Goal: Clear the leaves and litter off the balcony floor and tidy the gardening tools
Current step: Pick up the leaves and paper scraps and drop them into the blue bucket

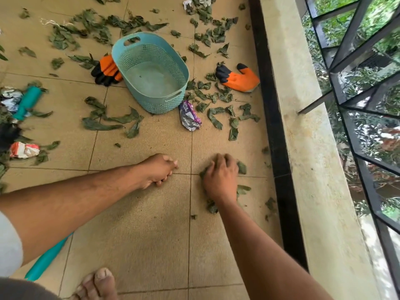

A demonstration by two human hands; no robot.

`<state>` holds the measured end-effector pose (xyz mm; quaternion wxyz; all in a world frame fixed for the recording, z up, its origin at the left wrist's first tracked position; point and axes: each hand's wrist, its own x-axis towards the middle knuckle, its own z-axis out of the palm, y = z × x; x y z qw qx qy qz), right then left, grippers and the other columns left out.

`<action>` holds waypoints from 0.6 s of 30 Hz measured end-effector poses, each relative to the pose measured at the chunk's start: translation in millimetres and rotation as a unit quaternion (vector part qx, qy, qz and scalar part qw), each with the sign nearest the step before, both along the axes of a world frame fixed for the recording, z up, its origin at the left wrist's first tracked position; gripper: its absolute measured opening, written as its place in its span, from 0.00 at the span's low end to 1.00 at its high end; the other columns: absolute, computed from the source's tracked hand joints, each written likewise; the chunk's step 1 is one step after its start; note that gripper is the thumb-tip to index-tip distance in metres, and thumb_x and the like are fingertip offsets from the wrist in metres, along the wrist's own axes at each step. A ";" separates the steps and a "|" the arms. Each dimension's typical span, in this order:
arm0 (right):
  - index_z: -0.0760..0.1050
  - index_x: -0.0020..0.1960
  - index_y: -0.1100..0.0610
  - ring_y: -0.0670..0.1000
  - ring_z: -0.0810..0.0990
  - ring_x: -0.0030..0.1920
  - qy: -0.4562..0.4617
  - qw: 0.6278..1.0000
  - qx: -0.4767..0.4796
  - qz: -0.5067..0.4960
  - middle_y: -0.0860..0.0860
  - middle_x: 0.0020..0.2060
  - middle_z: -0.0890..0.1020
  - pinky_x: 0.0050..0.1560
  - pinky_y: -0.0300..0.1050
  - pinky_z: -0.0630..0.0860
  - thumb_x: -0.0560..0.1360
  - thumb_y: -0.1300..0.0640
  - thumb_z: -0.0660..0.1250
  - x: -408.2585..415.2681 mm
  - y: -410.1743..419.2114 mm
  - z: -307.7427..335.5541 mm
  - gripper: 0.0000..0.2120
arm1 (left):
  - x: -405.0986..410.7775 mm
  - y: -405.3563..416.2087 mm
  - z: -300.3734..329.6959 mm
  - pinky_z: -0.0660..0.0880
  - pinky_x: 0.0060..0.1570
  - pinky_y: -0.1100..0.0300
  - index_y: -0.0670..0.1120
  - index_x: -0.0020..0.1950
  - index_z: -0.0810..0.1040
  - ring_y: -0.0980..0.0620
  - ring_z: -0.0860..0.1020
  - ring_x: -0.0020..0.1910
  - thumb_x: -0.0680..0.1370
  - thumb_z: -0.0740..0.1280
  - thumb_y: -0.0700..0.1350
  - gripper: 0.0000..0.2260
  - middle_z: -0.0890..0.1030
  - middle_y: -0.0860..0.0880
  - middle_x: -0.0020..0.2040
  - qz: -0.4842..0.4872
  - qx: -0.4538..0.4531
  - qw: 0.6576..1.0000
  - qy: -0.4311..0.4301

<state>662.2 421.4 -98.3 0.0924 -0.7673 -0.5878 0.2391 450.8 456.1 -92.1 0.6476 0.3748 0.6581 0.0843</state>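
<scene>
My right hand (pixel 220 176) grasps a clump of wilted green leaves (pixel 242 167) on the tan tiled floor (pixel 140 224); my left hand (pixel 160 169) rests clenched, empty, beside it, near the teal perforated plastic basket (pixel 151 72).

Showing dull green leaves (pixel 104 118) across beige tiles (pixel 138 224). Sitting at upper centre, a pale teal basket (pixel 173 100) with perforated walls. Flanking it, orange gloves with black fingertips (pixel 107 71) (pixel 238 77). Lying below, a purple-and-silver wrapper (pixel 189 115). Running down the right, a black skirting strip (pixel 275 126), cream ledge (pixel 303 126), black grille (pixel 350 50).
</scene>
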 end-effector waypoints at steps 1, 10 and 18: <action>0.66 0.79 0.54 0.57 0.61 0.79 0.029 0.999 0.013 0.004 0.56 0.78 0.65 0.81 0.57 0.60 0.85 0.48 0.56 -7.8 -2.7 6.2 0.24 | 1.0 -0.9 -0.9 0.65 0.23 0.64 0.45 0.58 0.80 0.56 0.69 0.30 0.88 0.62 0.49 0.10 0.73 0.50 0.39 0.002 0.004 1.000 -0.001; 0.56 0.80 0.34 0.63 0.50 0.83 0.027 0.990 -0.122 0.058 0.52 0.84 0.51 0.80 0.67 0.59 0.72 0.37 0.70 -5.3 -5.3 30.2 0.41 | -24.7 -12.0 4.3 0.65 0.25 0.64 0.44 0.56 0.83 0.57 0.68 0.30 0.87 0.64 0.52 0.13 0.70 0.51 0.36 0.017 -0.017 1.000 -0.004; 0.80 0.66 0.49 0.55 0.76 0.62 -0.109 0.968 -0.016 0.224 0.50 0.64 0.77 0.58 0.50 0.82 0.77 0.58 0.73 -47.4 -19.8 19.4 0.18 | -45.8 -26.3 10.5 0.64 0.25 0.64 0.44 0.57 0.83 0.56 0.67 0.30 0.87 0.64 0.52 0.13 0.70 0.51 0.36 0.063 -0.033 0.997 0.000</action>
